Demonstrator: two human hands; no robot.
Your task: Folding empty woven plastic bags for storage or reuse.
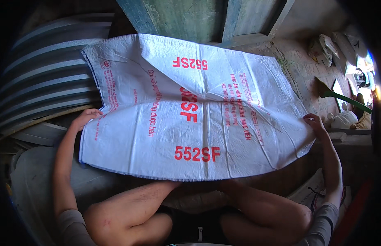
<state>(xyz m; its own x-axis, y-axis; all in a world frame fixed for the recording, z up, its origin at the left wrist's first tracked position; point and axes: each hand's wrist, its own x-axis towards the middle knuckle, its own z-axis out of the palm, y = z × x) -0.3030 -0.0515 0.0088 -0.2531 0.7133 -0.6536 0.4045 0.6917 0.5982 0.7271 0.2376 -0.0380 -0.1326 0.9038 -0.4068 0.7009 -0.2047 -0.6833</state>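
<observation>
Squatting, the person pins a white woven sack (194, 115) with red print flat before the knees, left hand (86, 118) and right hand (315, 124) fingers gripping opposite edges, spreading it taut.

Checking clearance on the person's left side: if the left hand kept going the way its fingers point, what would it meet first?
The left hand points rightward at the white woven sack, whose edge it already touches, so it would probably slide onto the sack; depth is unclear.

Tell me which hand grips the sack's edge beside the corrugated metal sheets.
The left hand, at the white woven sack's left edge, next to the corrugated sheets. The right hand holds the opposite edge.
</observation>
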